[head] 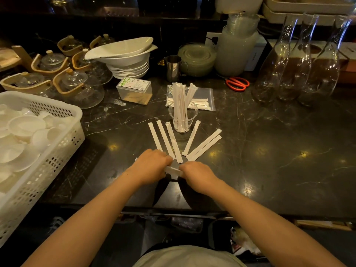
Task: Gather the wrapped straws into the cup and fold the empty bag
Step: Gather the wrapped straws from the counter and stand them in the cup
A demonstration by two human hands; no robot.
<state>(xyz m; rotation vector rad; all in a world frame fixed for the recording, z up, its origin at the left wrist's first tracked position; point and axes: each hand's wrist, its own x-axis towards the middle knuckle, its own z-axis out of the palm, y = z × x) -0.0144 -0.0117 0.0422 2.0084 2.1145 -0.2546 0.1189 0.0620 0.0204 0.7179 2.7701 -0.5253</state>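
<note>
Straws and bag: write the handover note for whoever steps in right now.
Left hand and right hand: together pinching one straw at the counter's near edge.
Cup: upright, several straws already in it.
Six loose straws fanned flat in front of the cup.
Bag behind the cup, flat, some straws showing inside.
Left: cup the loose straws, empty and fold the bag.

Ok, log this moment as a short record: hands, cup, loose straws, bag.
left hand: closed on a white wrapped item
right hand: closed on the same item's other end
cup: clear, upright, several wrapped straws standing in it
loose straws: six, fanned on the counter before the cup
bag: clear zip bag behind the cup, not empty
</note>
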